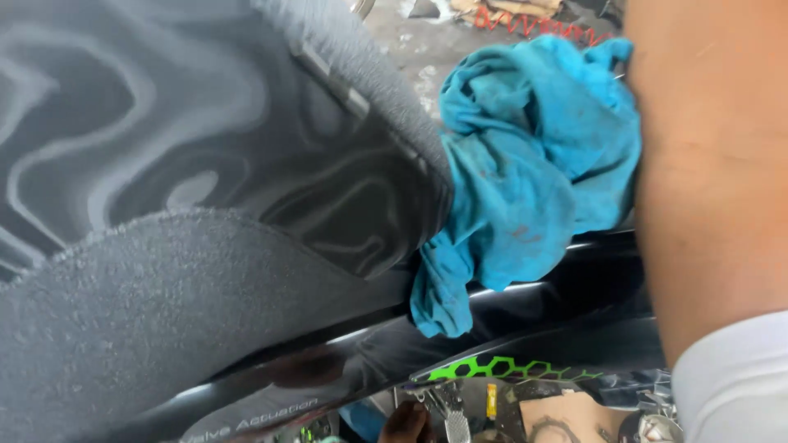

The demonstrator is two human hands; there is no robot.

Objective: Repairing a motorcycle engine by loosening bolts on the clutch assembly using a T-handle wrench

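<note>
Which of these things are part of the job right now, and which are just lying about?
In the job: blue rag draped on the glossy black panel; grey textured seat; right forearm beside the rag.

Lying about: red coiled hose and debris on the ground.

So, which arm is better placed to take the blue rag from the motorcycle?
The right one: the right forearm lies directly beside the blue rag; no left arm shows clearly.
</note>
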